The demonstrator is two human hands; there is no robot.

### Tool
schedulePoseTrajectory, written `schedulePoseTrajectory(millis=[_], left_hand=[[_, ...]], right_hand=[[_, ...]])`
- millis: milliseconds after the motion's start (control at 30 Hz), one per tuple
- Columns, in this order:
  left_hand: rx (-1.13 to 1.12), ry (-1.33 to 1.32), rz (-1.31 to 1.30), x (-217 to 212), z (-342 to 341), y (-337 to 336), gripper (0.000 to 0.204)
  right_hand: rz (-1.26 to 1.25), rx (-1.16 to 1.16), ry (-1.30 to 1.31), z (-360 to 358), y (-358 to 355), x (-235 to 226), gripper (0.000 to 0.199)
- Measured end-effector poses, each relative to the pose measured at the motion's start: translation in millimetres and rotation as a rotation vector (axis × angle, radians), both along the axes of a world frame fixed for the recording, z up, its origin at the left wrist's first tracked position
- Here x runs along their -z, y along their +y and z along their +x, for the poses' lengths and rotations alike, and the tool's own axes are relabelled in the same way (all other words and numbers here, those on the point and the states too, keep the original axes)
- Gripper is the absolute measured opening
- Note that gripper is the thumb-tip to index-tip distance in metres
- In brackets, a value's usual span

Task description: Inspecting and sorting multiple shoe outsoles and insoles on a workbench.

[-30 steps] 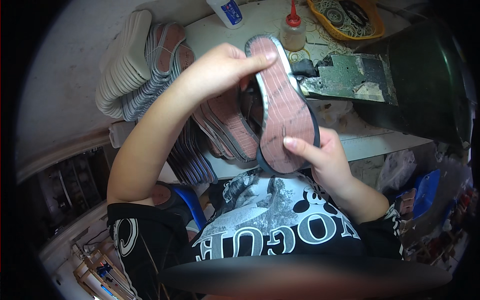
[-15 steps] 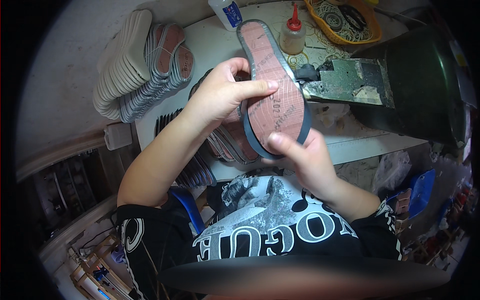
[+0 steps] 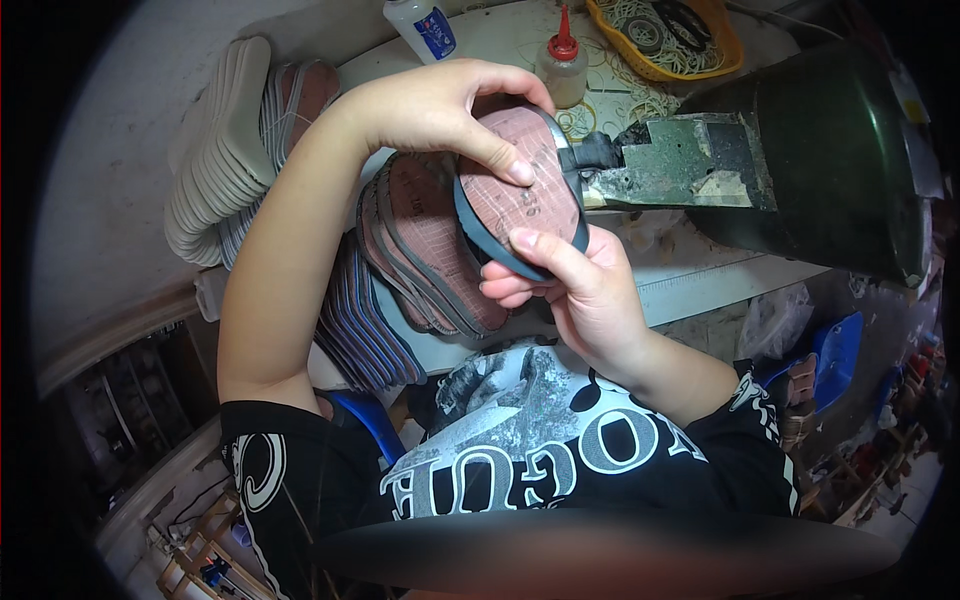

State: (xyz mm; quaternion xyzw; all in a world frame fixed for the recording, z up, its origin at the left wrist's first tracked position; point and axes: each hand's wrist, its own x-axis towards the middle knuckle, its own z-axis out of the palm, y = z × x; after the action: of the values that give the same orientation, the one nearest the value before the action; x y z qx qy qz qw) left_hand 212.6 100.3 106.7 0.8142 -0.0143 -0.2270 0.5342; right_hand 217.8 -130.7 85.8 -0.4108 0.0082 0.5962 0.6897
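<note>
A pink insole (image 3: 545, 205) with a dark rim is gripped in both hands above the white table. My left hand (image 3: 440, 110) curls over its far end, thumb pressed on the pink face. At the near edge my right hand (image 3: 590, 280) pinches it, thumb on top and fingers beneath. The insole's right edge lies against or very close to the dark head (image 3: 597, 152) of a green machine (image 3: 690, 160); whether they touch I cannot tell. My left hand hides its far part. Below and left lies a pile of pink insoles (image 3: 425, 245).
Blue-edged insoles (image 3: 365, 325) line the table's near left. White insoles (image 3: 220, 165) and silver-edged ones (image 3: 295, 100) stand at far left. At the back are a white bottle (image 3: 425, 30), a red-tipped bottle (image 3: 565, 75) and a yellow basket (image 3: 735, 55) of rubber bands.
The insole has turned and tipped, so it looks shorter. My left hand has moved up around its far end. My right hand still pinches the near edge, with more fingers showing beneath.
</note>
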Motion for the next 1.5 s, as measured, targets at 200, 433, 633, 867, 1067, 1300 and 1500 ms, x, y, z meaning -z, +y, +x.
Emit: schedulePoseTrajectory(millis=[200,433,633,867,1067,1300,1500], left_hand=[[-0.024,-0.14,0.51,-18,-13,-1,0.057],[-0.276,-0.079,0.587,-19,-40,-22,0.058],[-0.488,0.024,0.58,-15,-58,-38,0.058],[-0.562,0.298,0.219,-8,-61,-43,0.054],[-0.738,0.317,-0.039,1,-65,-64,0.062],[-0.766,0.206,-0.215,2,-81,-82,0.048],[-0.923,0.163,-0.068,1,-84,-90,0.043]], right_hand=[[-0.018,0.068,0.052,4,-1,-6,0.029],[-0.015,0.06,0.042,14,-1,-3,0.036],[-0.031,-0.023,-0.055,21,2,4,0.037],[-0.029,-0.085,-0.236,28,4,8,0.03],[0.142,-0.081,-0.408,-12,-10,22,0.035],[0.183,-0.123,-0.338,12,-8,28,0.033],[0.114,-0.528,-0.537,42,-45,11,0.026]])
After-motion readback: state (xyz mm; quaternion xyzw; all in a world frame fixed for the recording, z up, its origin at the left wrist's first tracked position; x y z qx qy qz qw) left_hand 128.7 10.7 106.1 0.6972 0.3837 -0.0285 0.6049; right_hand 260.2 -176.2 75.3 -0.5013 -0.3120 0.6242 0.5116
